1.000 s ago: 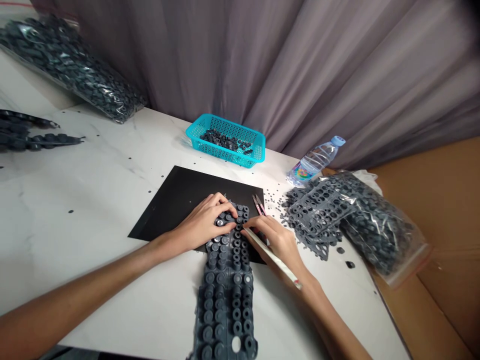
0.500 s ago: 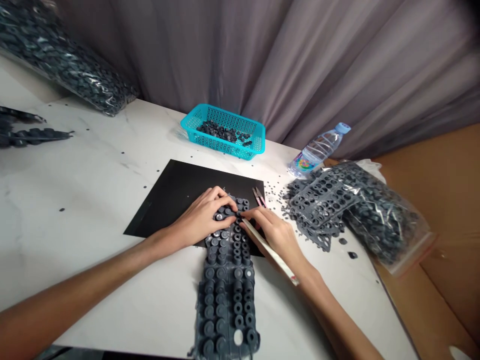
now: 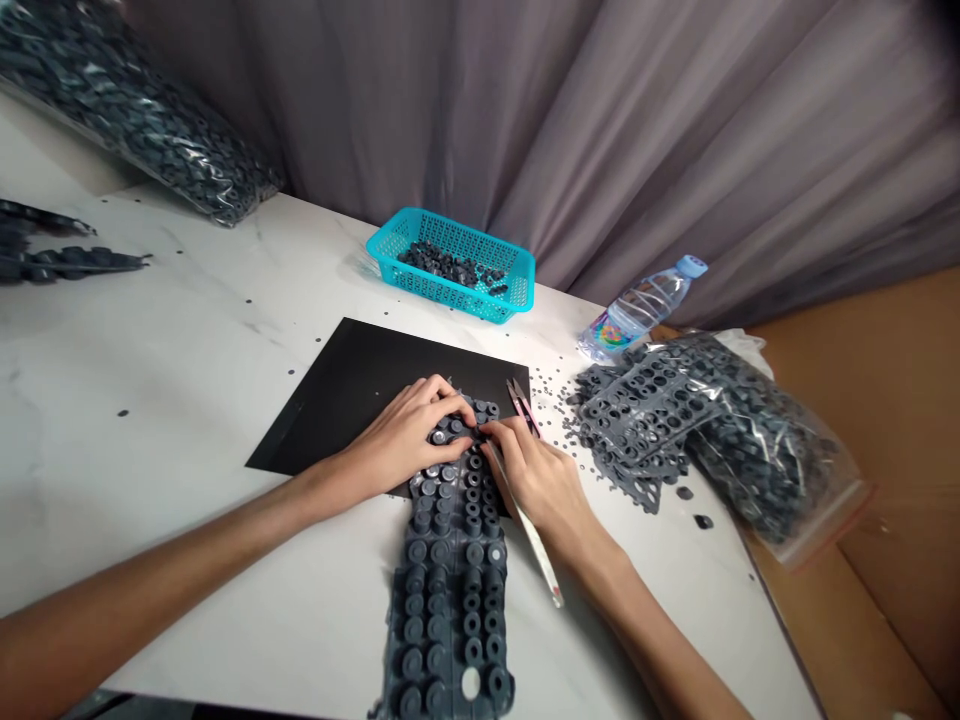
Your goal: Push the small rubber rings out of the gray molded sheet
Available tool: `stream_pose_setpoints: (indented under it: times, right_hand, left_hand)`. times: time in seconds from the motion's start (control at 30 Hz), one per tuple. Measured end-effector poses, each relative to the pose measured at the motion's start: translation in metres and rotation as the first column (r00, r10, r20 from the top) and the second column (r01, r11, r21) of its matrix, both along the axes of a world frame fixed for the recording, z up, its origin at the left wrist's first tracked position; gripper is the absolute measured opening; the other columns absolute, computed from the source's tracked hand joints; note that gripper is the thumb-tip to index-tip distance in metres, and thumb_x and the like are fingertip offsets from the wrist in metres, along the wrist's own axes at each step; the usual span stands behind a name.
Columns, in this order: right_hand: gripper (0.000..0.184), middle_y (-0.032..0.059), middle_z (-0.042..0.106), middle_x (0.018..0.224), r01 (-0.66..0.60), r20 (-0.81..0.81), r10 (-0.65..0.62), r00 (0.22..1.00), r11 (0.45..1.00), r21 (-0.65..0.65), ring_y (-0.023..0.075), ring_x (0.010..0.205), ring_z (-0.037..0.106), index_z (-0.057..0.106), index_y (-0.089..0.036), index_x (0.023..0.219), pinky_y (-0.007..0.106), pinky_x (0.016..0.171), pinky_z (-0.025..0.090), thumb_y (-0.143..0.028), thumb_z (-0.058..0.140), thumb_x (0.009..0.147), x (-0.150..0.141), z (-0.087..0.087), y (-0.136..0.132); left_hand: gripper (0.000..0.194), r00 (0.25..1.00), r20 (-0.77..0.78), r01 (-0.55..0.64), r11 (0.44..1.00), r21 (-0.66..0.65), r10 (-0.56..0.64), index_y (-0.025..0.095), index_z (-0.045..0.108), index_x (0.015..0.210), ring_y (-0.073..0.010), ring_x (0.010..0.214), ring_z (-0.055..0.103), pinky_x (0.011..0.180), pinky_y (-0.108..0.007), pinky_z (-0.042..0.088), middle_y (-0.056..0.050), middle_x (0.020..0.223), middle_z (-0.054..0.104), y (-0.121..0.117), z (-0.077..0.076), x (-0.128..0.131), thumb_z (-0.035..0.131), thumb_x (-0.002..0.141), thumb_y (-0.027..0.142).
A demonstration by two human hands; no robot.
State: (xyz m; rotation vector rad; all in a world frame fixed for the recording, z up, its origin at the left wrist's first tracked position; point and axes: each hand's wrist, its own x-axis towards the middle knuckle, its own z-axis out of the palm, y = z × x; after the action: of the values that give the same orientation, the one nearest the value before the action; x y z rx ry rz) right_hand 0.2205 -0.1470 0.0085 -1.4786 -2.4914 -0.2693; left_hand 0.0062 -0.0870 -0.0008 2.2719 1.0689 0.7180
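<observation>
- Main delta vs half a second ago: white stick has swung. Its rear end is now off the wrist, nearer the studded sheet and pointing more toward the near table edge.
- Right hand: closed around the stick, fingers curled in. Index now reaches further forward at the studs; stick's tip is hidden at the fingertips.
- Left hand: same spot on the sheet as before. Thumb and index curved, partly apart, studs showing between them. Can't tell if they pinch anything.
- Sheet: no visible move. Far end lies on the black mat, near end runs over the white table toward the wearer.
- Snips: unchanged, at the mat's right edge, beyond the right hand.
- Teal basket with dark bits: same place behind the mat.
- Bottle, pile of holed sheets, clear bag: unchanged, right side.
</observation>
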Motion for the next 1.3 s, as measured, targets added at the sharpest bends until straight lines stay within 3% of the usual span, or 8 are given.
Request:
stream_pose_setpoints:
  times: [0.2,0.27,0.33,0.5,0.7,0.8,0.93,1.3]
  right_hand:
    - [0.029,0.0103,0.067,0.112,0.225,-0.186,-0.221,0.957,0.974,0.001,0.0179,0.074,0.068,0.053,-0.019,0.124,0.028,0.055,0.046,-0.034,0.033,0.109,0.0,0.008,0.0]
    - [0.032,0.0122,0.065,0.114,0.363,-0.293,-0.335,0.896,0.93,0.047,0.0201,0.077,0.067,0.054,-0.018,0.125,0.031,0.059,0.048,-0.036,0.035,0.108,0.013,0.016,0.003]
    - [0.032,0.0115,0.066,0.113,0.414,-0.36,-0.373,0.855,0.909,0.044,0.0213,0.081,0.067,0.058,-0.018,0.124,0.033,0.067,0.05,-0.04,0.041,0.106,0.028,0.022,0.005]
    - [0.027,0.0027,0.072,0.098,0.263,-0.34,-0.287,0.896,0.958,-0.116,0.0156,0.072,0.064,0.069,-0.027,0.113,0.028,0.064,0.046,-0.043,0.05,0.103,0.046,0.027,0.002]
    - [0.029,0.0009,0.074,0.095,0.338,-0.347,-0.379,0.858,0.925,-0.174,0.0175,0.069,0.066,0.063,-0.027,0.124,0.03,0.063,0.046,-0.044,0.052,0.102,0.041,0.026,0.0]
    - [0.027,0.0013,0.073,0.097,0.183,-0.423,-0.27,0.865,0.954,-0.236,0.0163,0.072,0.064,0.061,-0.027,0.123,0.03,0.068,0.049,-0.042,0.053,0.103,0.033,0.023,0.002]
    - [0.019,0.0034,0.07,0.094,-0.039,-0.486,-0.064,0.872,0.979,-0.2,0.0176,0.081,0.063,0.067,-0.025,0.106,0.029,0.074,0.05,-0.04,0.056,0.102,0.017,0.022,0.006]
    - [0.025,0.0024,0.07,0.093,-0.109,-0.468,-0.019,0.883,0.963,-0.246,0.0161,0.077,0.061,0.066,-0.024,0.104,0.027,0.073,0.048,-0.046,0.055,0.102,0.01,0.023,0.01]
  left_hand:
    - [0.016,1.0,-0.004,0.015,1.0,-0.022,-0.015,0.029,0.068,0.106,-0.0227,0.109,0.058,0.103,-0.041,0.045,-0.001,0.109,0.058,0.001,0.0,-0.001,0.066,0.091,0.033]
    - [0.015,1.0,-0.006,0.023,0.999,-0.036,-0.023,0.029,0.067,0.106,-0.0224,0.109,0.057,0.103,-0.041,0.045,-0.001,0.11,0.057,0.001,0.001,-0.001,0.065,0.092,0.032]
    - [0.016,0.999,-0.012,0.033,0.998,-0.046,-0.033,0.029,0.067,0.107,-0.0224,0.109,0.057,0.103,-0.041,0.044,-0.001,0.11,0.057,0.001,0.002,-0.002,0.065,0.092,0.032]
    - [0.017,0.999,-0.021,0.039,0.998,-0.052,-0.04,0.03,0.067,0.108,-0.0236,0.109,0.055,0.103,-0.042,0.044,-0.002,0.111,0.056,-0.001,0.005,-0.004,0.064,0.092,0.033]
    - [0.017,0.999,-0.027,0.038,0.998,-0.041,-0.039,0.03,0.066,0.109,-0.0234,0.11,0.055,0.102,-0.041,0.045,-0.002,0.113,0.056,-0.003,0.004,-0.004,0.063,0.093,0.034]
    - [0.018,0.999,-0.028,0.033,0.999,-0.011,-0.033,0.029,0.066,0.111,-0.0237,0.113,0.052,0.104,-0.042,0.045,-0.003,0.114,0.057,-0.004,0.005,-0.005,0.063,0.094,0.034]
    - [0.014,0.999,-0.022,0.038,0.998,0.06,-0.037,0.028,0.067,0.106,-0.0251,0.12,0.047,0.107,-0.043,0.043,-0.002,0.122,0.061,-0.006,0.007,-0.006,0.066,0.093,0.033]
    - [0.017,0.996,-0.038,0.08,0.993,0.09,-0.077,0.027,0.068,0.11,-0.0235,0.121,0.052,0.105,-0.042,0.041,0.002,0.122,0.071,-0.006,0.009,-0.007,0.065,0.094,0.03]
